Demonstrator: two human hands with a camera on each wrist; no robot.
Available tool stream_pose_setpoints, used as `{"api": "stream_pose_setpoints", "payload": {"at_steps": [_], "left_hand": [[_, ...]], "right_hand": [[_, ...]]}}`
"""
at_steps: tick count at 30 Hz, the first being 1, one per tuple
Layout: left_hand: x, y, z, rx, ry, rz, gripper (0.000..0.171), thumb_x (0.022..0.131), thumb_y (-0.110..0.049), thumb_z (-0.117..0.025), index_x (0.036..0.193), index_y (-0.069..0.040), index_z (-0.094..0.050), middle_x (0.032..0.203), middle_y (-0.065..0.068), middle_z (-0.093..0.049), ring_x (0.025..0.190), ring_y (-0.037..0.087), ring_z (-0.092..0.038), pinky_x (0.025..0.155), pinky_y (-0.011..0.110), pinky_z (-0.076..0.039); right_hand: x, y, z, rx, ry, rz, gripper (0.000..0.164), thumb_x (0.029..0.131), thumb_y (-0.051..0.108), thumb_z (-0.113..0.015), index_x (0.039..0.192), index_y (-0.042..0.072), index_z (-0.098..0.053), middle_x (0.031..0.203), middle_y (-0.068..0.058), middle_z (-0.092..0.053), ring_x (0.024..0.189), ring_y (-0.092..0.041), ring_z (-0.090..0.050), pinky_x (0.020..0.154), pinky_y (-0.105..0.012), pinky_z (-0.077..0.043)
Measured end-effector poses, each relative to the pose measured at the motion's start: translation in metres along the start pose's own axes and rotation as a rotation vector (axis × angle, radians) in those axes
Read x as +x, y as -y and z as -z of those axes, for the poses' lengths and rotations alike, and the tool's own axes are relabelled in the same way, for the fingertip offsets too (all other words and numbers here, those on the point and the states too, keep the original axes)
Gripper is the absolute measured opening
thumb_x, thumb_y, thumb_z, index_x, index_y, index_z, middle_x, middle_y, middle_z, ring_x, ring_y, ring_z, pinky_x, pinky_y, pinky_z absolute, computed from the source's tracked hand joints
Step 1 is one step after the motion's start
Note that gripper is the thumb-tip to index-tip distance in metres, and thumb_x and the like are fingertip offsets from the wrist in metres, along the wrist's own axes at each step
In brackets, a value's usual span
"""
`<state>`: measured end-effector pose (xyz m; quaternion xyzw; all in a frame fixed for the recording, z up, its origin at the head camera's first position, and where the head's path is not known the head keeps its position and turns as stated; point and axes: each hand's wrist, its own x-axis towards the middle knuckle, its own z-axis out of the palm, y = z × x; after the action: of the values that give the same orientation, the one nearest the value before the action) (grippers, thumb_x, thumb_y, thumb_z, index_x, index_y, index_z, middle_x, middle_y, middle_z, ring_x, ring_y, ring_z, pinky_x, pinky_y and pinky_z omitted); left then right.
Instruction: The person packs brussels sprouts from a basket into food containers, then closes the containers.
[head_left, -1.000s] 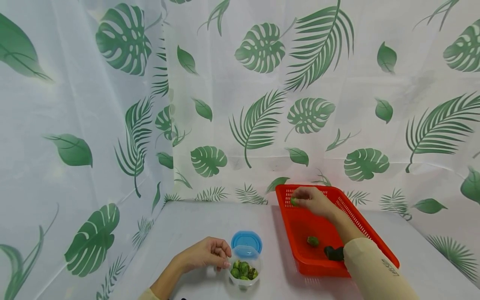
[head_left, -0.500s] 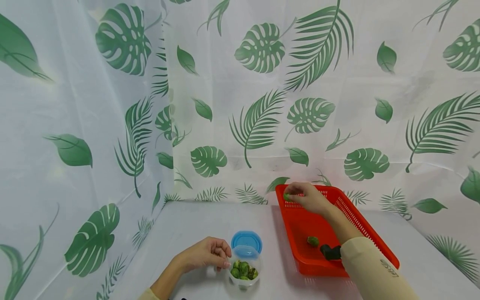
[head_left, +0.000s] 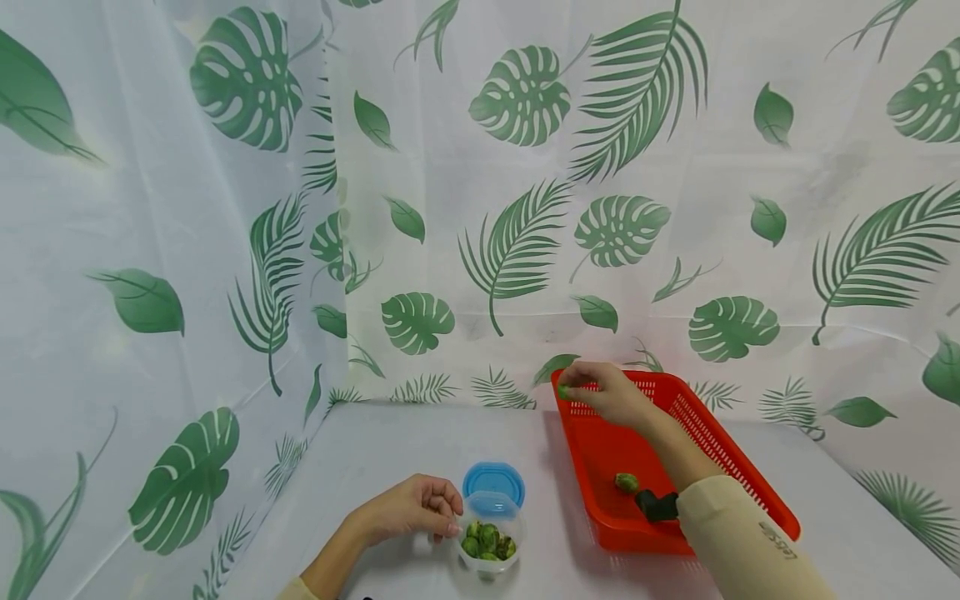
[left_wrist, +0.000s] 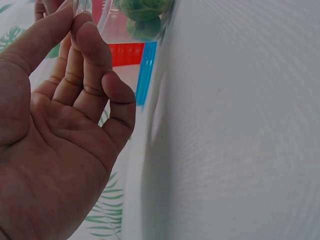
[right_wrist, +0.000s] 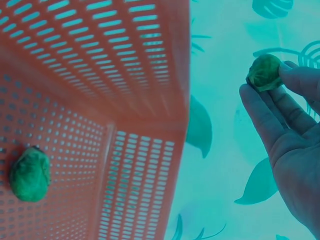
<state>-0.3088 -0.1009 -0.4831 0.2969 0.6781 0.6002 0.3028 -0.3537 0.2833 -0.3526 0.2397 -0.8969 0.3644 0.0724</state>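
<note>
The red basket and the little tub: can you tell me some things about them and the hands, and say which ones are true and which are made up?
1. The right hand pinches a green sprout above the far corner of the red basket. True.
2. The red basket holds nothing. False: one sprout lies on its floor.
3. The left hand holds the rim of the small clear tub. True.
4. The clear tub has red berries in it. False: it holds green sprouts.
5. The blue lid is closed over the tub. False: it stands open behind the tub.
</note>
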Motion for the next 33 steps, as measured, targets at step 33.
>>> {"api": "stream_pose_setpoints", "payload": {"at_steps": [33], "left_hand": [[0.000,0.000,0.000,0.019,0.008,-0.005,0.035,0.093,-0.009,-0.077,0.116,0.012,-0.061,0.083,-0.004,-0.073,0.071,0.007,-0.065,0.068,0.026,-0.052]], "right_hand": [[0.001,0.055,-0.021,0.034,0.062,0.173,0.024,0.100,0.006,-0.068,0.119,0.018,-0.073,0.117,-0.003,-0.073,0.110,-0.024,-0.068,0.089,-0.029,-0.060]]}}
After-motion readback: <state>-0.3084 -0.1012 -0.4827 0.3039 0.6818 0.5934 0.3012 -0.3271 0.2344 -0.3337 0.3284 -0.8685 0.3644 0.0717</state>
